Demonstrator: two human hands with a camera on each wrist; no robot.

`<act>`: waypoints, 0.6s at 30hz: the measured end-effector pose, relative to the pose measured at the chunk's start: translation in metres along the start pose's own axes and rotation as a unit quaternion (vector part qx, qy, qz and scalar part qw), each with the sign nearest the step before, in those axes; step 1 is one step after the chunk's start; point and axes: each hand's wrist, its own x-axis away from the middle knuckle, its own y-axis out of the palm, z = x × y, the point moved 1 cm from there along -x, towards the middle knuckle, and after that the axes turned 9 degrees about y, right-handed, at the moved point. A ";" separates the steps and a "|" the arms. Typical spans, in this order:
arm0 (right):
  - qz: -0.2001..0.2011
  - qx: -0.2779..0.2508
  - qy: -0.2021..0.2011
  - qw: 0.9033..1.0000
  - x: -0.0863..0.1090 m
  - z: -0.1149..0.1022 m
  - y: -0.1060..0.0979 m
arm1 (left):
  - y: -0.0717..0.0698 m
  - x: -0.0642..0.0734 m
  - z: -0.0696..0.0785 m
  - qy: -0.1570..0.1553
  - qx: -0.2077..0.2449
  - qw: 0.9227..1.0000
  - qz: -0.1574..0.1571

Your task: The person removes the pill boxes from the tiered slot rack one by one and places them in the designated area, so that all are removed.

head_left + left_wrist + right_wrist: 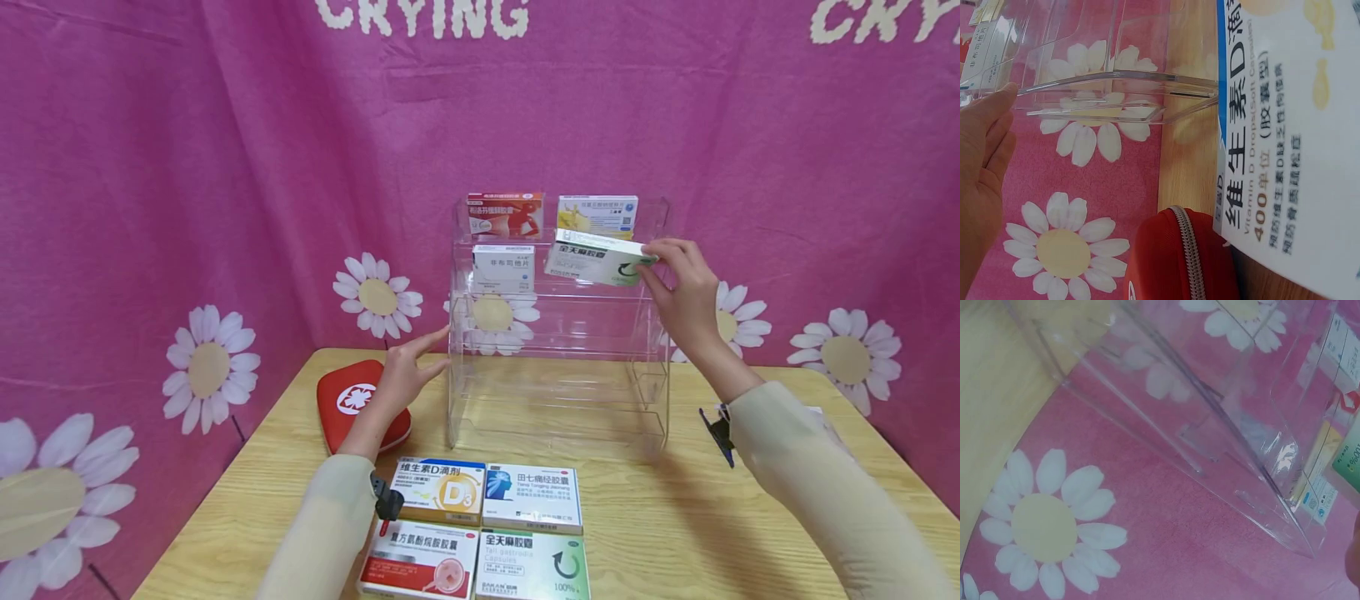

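A green-and-white medicine box (596, 258) is pinched at its right end by my right hand (686, 292), tilted in front of the second tier of a clear acrylic rack (558, 396). My left hand (408, 371) touches the rack's left side with straight fingers; the left wrist view shows the hand (985, 144) by the rack's edge. The top tier holds a red medicine box (505, 218) and a yellow-and-white one (597, 215). A white medicine box (503, 269) stands on the second tier, left. In the right wrist view, only the green end of the held box (1349, 459) shows.
In front of the rack lie a vitamin D box (438, 492), a blue-and-white box (532, 496), a red-and-white box (420, 560) and another green-and-white box (532, 567). A red zippered case (337, 379) lies left of the rack. A pink curtain (337, 167) hangs behind the table.
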 end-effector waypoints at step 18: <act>-0.096 0.006 -0.032 0.995 0.071 0.013 -0.060 | 0.000 0.001 0.000 -0.007 0.004 1.000 -0.008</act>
